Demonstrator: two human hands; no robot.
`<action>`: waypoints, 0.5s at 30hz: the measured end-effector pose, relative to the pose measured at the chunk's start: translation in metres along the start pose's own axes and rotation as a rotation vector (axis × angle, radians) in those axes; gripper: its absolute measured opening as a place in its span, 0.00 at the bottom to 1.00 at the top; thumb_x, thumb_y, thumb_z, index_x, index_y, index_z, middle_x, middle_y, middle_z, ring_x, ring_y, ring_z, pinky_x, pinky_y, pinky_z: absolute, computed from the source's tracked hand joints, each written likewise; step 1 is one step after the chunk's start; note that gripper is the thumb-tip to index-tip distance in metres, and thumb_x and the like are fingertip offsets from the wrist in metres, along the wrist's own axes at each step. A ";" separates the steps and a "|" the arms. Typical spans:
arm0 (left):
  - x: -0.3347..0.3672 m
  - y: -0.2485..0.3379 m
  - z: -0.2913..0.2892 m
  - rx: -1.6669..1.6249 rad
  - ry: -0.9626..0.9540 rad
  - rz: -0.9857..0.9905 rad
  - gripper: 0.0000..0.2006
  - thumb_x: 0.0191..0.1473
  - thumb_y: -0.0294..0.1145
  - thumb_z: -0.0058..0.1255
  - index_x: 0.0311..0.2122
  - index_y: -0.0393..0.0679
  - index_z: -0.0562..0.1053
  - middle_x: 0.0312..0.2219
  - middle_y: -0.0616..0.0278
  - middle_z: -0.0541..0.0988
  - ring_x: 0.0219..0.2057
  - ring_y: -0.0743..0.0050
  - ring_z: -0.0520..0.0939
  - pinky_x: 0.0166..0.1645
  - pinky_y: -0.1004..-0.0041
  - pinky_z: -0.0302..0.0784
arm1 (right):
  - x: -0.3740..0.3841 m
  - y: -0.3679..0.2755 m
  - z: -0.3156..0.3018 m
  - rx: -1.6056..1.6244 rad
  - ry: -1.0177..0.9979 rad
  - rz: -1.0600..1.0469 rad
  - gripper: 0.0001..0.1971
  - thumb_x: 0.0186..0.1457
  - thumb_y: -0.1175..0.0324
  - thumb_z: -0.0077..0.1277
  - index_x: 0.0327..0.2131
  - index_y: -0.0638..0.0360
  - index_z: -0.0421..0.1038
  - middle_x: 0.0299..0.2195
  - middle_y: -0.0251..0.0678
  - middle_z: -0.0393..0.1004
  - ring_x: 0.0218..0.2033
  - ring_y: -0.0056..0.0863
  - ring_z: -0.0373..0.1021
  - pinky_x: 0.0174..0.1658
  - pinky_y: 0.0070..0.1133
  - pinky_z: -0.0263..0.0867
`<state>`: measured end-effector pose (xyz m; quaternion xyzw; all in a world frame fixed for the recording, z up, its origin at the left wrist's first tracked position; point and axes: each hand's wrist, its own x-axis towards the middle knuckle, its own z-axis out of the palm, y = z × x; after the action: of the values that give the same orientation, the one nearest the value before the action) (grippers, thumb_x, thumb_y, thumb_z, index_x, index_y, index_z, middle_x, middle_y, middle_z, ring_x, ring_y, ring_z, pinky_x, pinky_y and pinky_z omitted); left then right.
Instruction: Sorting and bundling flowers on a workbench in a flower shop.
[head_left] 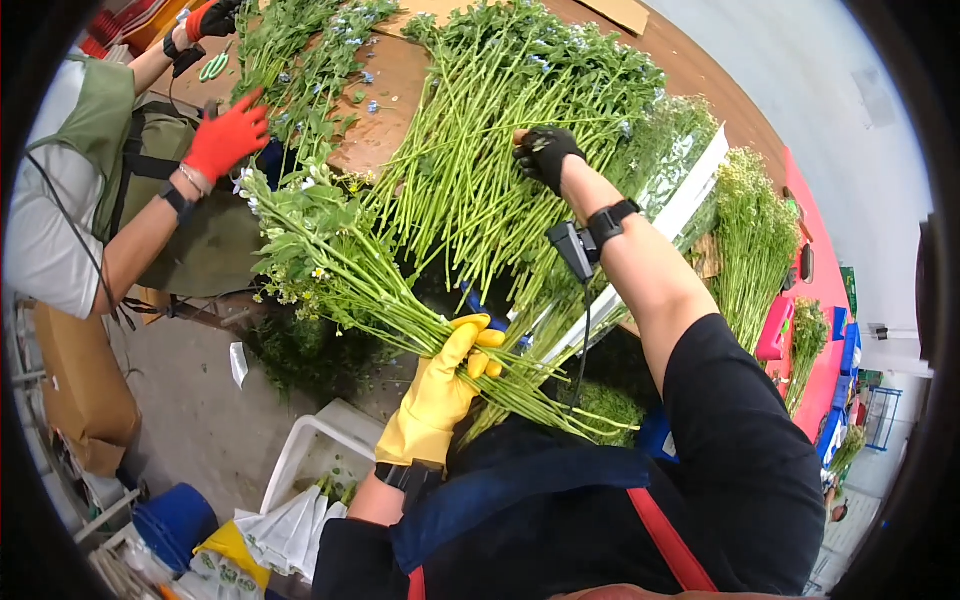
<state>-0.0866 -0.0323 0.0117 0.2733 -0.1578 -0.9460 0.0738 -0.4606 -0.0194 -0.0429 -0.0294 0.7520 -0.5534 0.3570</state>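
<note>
My left hand (436,392), in a yellow rubber glove, is wrapped round a bunch of cut flowers (345,262). Leafy heads with small white and yellow blooms point up and left, while the bare stem ends stick out to the right below the fist. Over a wide pile of green flower stems (470,165) with small blue blooms is my right hand (548,156), in a black glove with bare fingertips. Its fingers are curled in; whatever they may pinch is too small to name. The pile lies on a brown table (393,110), stem ends hanging toward me.
A white strip (690,190) divides the pile from more flowers (748,235) at right. On the left stands a co-worker, whose red glove (226,140) is near other flowers; green scissors (214,67) lie beyond. Below are a white crate (300,440) and a blue bucket (175,525).
</note>
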 end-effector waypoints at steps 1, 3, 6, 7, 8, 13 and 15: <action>0.002 -0.001 0.001 0.001 -0.012 -0.018 0.14 0.56 0.36 0.53 0.45 0.40 0.72 0.32 0.51 0.77 0.20 0.78 0.68 0.34 0.67 0.72 | 0.030 0.012 -0.005 -0.282 -0.048 -0.106 0.08 0.54 0.64 0.52 0.31 0.59 0.71 0.20 0.34 0.73 0.18 0.28 0.68 0.22 0.23 0.66; 0.003 0.000 -0.008 0.021 0.034 0.004 0.14 0.55 0.36 0.54 0.44 0.40 0.73 0.32 0.52 0.78 0.20 0.77 0.69 0.34 0.67 0.72 | 0.007 -0.017 0.045 -1.659 0.026 -0.714 0.23 0.50 0.49 0.52 0.30 0.65 0.74 0.27 0.45 0.77 0.29 0.39 0.75 0.35 0.32 0.69; 0.003 0.000 -0.006 0.027 0.032 -0.018 0.14 0.54 0.36 0.55 0.43 0.40 0.73 0.31 0.54 0.79 0.20 0.77 0.68 0.33 0.67 0.72 | 0.018 -0.026 0.072 -0.774 0.355 -0.109 0.30 0.41 0.42 0.57 0.34 0.64 0.77 0.34 0.48 0.77 0.37 0.40 0.75 0.42 0.33 0.69; 0.003 0.001 -0.006 0.027 0.032 -0.012 0.14 0.54 0.36 0.55 0.43 0.40 0.73 0.31 0.54 0.79 0.20 0.77 0.68 0.33 0.67 0.72 | 0.021 -0.028 0.076 -0.773 0.352 -0.115 0.30 0.41 0.42 0.57 0.34 0.64 0.77 0.34 0.48 0.77 0.37 0.40 0.75 0.42 0.33 0.69; 0.002 0.002 -0.005 0.028 0.037 -0.018 0.14 0.54 0.36 0.55 0.43 0.40 0.74 0.31 0.54 0.79 0.20 0.77 0.68 0.33 0.67 0.72 | 0.024 -0.031 0.080 -0.813 0.365 -0.072 0.31 0.40 0.42 0.58 0.36 0.63 0.77 0.35 0.48 0.77 0.38 0.41 0.75 0.42 0.33 0.69; 0.003 0.001 -0.009 0.023 0.031 -0.013 0.14 0.54 0.35 0.55 0.43 0.40 0.74 0.31 0.55 0.79 0.20 0.77 0.68 0.33 0.67 0.72 | 0.086 -0.008 0.072 -1.387 0.184 -0.173 0.20 0.46 0.54 0.56 0.39 0.57 0.78 0.39 0.44 0.77 0.40 0.37 0.75 0.43 0.30 0.70; 0.001 0.002 -0.005 0.012 0.015 -0.022 0.13 0.54 0.35 0.55 0.43 0.40 0.74 0.31 0.55 0.79 0.21 0.77 0.68 0.34 0.67 0.72 | 0.103 0.005 0.043 -1.534 0.126 -0.127 0.14 0.48 0.61 0.54 0.39 0.53 0.77 0.39 0.41 0.78 0.40 0.34 0.75 0.42 0.28 0.71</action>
<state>-0.0844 -0.0356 0.0079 0.2827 -0.1598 -0.9437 0.0627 -0.5109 -0.0971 -0.1043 -0.2801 0.9408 0.1023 0.1610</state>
